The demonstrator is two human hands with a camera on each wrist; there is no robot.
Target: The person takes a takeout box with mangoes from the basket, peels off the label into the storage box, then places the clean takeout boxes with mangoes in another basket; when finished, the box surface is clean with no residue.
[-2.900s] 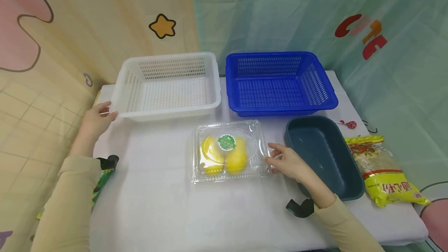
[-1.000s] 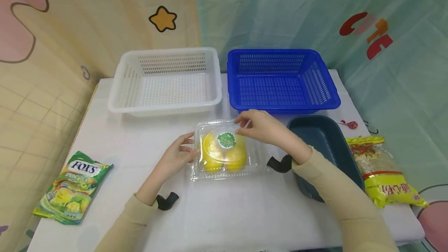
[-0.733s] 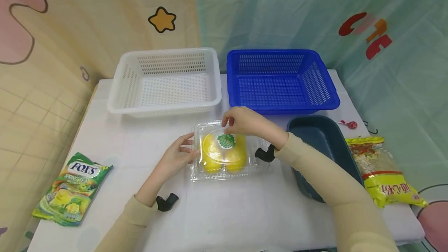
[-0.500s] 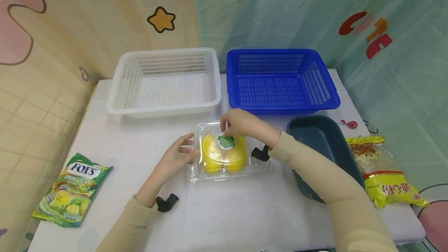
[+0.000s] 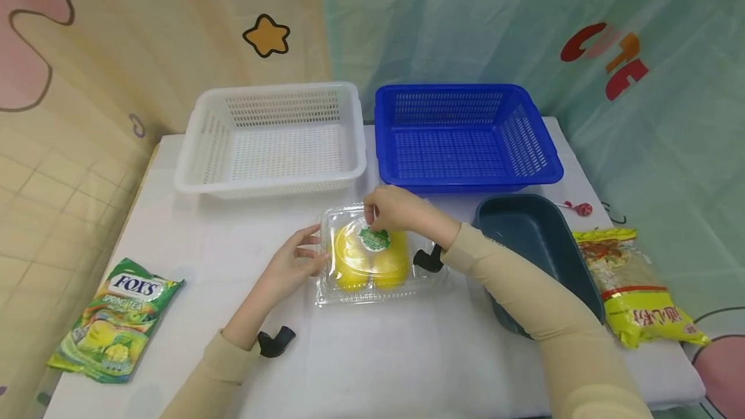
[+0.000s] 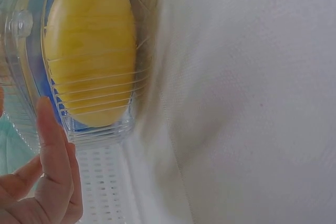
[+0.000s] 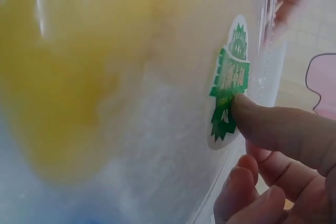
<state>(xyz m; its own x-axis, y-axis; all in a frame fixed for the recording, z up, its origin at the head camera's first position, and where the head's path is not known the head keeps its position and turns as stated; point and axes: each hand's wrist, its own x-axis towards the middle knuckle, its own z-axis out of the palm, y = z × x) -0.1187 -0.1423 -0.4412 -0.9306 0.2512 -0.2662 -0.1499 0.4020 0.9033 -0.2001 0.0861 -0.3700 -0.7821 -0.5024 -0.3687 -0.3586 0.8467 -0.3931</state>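
Observation:
A clear plastic clamshell box (image 5: 349, 296) lies mid-table with two smooth, rounded yellow things (image 6: 92, 51) inside; their kind cannot be told. A round green-and-white sticker (image 7: 231, 80) is on its lid. My left hand (image 5: 293, 260) touches the box's left side, its fingers fairly straight along the edge in the left wrist view. From above, my right hand (image 5: 398, 212) reaches to the sticker with curled fingers. Its thumb (image 7: 278, 124) is against the sticker in the right wrist view and seems to pinch the edge; the index fingertip's contact is partly hidden.
Behind the box stand a white basket (image 5: 270, 186) and a blue basket (image 5: 465, 181). To the right are a dark green tub (image 5: 524, 231), a red lollipop (image 5: 584, 209) and a yellow food bag (image 5: 640, 290). A green FOX'S candy bag (image 5: 116, 322) lies at left.
My left hand has come from the white basket to the box's left side. The right hand has left the box's right edge, moved left over the lid and settled on the sticker.

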